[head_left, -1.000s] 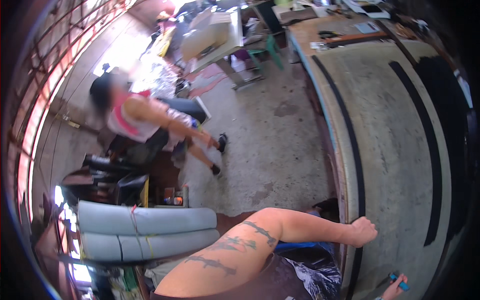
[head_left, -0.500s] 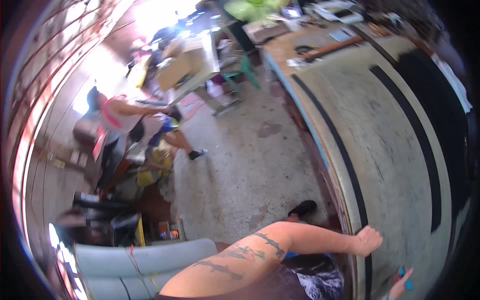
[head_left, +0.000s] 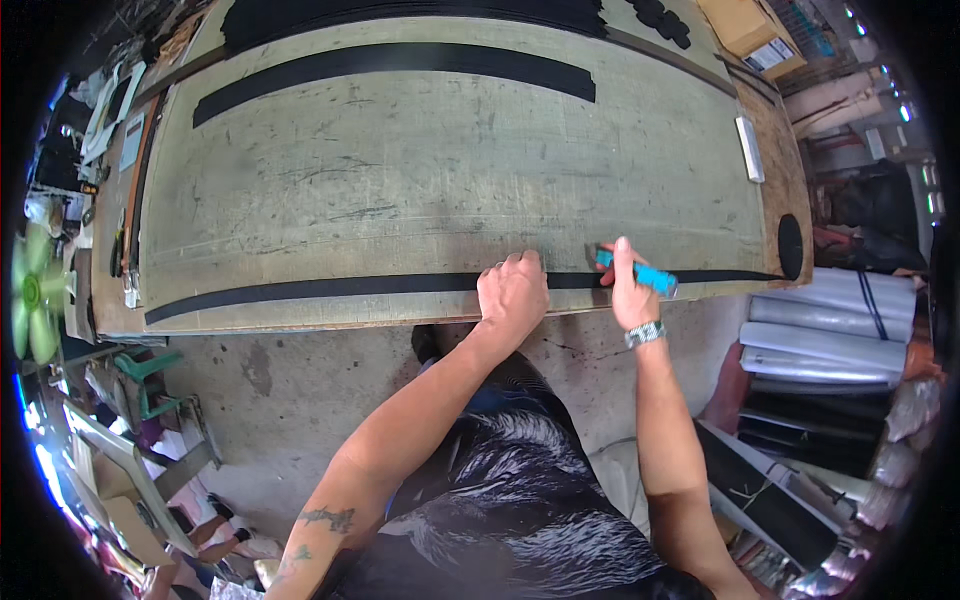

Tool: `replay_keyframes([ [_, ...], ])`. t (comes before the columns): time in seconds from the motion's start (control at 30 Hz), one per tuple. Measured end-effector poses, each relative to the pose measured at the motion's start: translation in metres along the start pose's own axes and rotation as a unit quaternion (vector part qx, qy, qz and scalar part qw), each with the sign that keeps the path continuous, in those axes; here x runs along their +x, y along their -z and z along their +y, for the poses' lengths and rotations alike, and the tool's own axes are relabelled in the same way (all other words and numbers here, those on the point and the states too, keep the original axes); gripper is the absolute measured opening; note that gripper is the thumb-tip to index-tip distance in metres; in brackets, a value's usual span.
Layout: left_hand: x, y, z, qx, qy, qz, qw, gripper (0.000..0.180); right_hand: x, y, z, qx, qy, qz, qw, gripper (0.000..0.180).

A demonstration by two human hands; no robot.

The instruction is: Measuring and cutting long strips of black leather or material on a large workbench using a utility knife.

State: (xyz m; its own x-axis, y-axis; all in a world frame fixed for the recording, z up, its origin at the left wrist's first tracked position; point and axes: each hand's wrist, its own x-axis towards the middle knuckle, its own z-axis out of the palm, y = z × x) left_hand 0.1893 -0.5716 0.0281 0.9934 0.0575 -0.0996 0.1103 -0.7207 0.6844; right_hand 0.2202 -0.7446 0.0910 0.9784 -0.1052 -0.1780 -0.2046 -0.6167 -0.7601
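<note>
A long, narrow black strip point(head_left: 350, 289) lies along the near edge of the worktable point(head_left: 430, 190). My left hand point(head_left: 513, 297) is closed in a fist and rests on this strip, near its middle; its fingertips are hidden. Just to the right, my right hand point(head_left: 632, 297) grips a slim turquoise tool point(head_left: 654, 280), thumb stretched along its top. The tool's tip points left over the table, and I cannot make out a blade. A wider black strip point(head_left: 400, 62) lies farther back, with a large black sheet point(head_left: 400, 10) beyond it.
A white bar point(head_left: 749, 150) and a black oval piece point(head_left: 790, 246) lie at the table's right end. Wrapped grey rolls point(head_left: 825, 335) are stacked to the right. A green stool point(head_left: 150, 385) stands at left, near a green fan point(head_left: 35, 290). A cardboard box point(head_left: 750, 35) sits at far right.
My view has swung from the room and a seated person round to face the table. My left fist stays at the near strip, and the right hand with the turquoise tool has come fully into sight.
</note>
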Motion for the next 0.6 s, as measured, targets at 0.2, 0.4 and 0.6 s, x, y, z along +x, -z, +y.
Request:
replay_keyframes([
  [0.2, -0.003, 0.004, 0.006, -0.010, -0.007, 0.000, 1.000, 0.015, -0.056, -0.032, 0.034, 0.098, 0.128, 0.012, 0.987, 0.035],
  [0.4, -0.002, 0.009, 0.008, 0.011, 0.019, -0.030, 0.999, 0.015, -0.063, -0.047, 0.044, 0.103, 0.190, 0.001, 0.976, 0.029],
  [0.6, -0.003, 0.011, 0.010, 0.017, 0.000, -0.023, 1.000, 0.015, -0.059, -0.052, 0.048, 0.086, 0.218, 0.010, 0.972, 0.027],
])
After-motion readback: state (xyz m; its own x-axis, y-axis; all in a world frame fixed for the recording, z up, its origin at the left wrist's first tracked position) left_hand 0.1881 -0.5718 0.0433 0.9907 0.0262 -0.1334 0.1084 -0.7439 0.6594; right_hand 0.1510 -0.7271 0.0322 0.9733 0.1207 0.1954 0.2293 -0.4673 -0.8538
